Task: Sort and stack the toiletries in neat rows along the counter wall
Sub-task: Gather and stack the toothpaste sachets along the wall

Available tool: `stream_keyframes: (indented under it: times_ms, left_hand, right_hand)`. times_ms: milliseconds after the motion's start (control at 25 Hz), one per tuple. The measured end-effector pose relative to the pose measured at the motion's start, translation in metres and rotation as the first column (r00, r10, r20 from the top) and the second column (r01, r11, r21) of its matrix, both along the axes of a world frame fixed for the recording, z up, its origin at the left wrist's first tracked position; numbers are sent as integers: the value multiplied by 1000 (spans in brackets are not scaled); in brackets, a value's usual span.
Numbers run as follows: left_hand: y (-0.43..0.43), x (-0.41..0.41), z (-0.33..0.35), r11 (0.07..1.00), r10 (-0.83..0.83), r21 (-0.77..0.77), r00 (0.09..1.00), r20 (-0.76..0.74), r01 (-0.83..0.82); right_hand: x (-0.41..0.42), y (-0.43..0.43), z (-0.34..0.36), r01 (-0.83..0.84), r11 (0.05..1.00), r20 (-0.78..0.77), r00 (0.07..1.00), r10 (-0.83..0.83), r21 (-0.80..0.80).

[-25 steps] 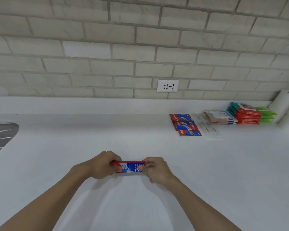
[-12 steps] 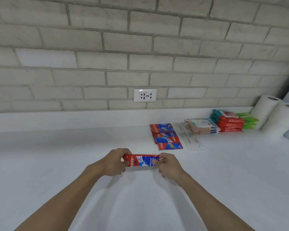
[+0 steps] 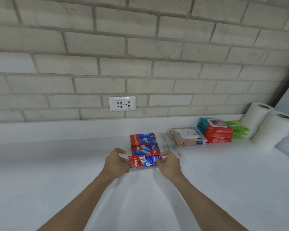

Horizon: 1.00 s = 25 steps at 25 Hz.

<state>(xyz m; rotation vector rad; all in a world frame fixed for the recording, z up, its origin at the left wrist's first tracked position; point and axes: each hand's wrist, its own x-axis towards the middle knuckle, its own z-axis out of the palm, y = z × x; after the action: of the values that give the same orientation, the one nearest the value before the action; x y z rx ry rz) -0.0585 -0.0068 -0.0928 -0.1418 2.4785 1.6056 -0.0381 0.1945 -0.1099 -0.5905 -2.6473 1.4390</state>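
Pale brick wall [image 3: 107, 47] rose behind a white counter [image 3: 57, 164], with a socket [image 3: 122, 103] set low in the bricks

Over the counter's middle the left hand [image 3: 118, 164] pinched the left end of a red and blue toothpaste pack [image 3: 144, 161], and the right hand [image 3: 169, 165] pinched its right end, fingers curled round the edge. The pack lay crosswise between them, at the near end of a row of matching packs [image 3: 143, 142] that ran away toward the wall; it overlapped or just touched the nearest of them, and whether it rested on the counter could not be told.

The pack looked flat, thin and light, with a crinkled left edge, so it probably bent easily and its glossy skin could slip. A hold at both short ends, as here, seemed the safest way to keep it square while lining it up; a grip in the middle would likely buckle it.

Just right of the row lay some clear packets [image 3: 168, 142], their contents too faint to make out. Farther right sat a pinkish pack of wipes [image 3: 185, 135], then a stack of red wipe packs [image 3: 217, 132] with a teal one on top, then green packs [image 3: 237, 129] against the wall. Two paper rolls [image 3: 274, 127] stood at the far right corner
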Motion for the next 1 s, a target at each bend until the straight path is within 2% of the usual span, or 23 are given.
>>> stream_keyframes:
  times_ms: [360,600,1000]
  left_hand:
    - [38,-21,-21,986,170,-5,986,-4,-170]
    - [39,-23,-26,978,205,-46,979,15,-204]
    - [48,-23,-35,979,169,-118,986,14,-166]
  right_hand:
    - [-27,23,-19,-78,967,43,997,69,243]
    - [-26,19,-19,-157,907,124,985,118,390]
    - [-22,19,-16,-148,873,156,984,84,464]
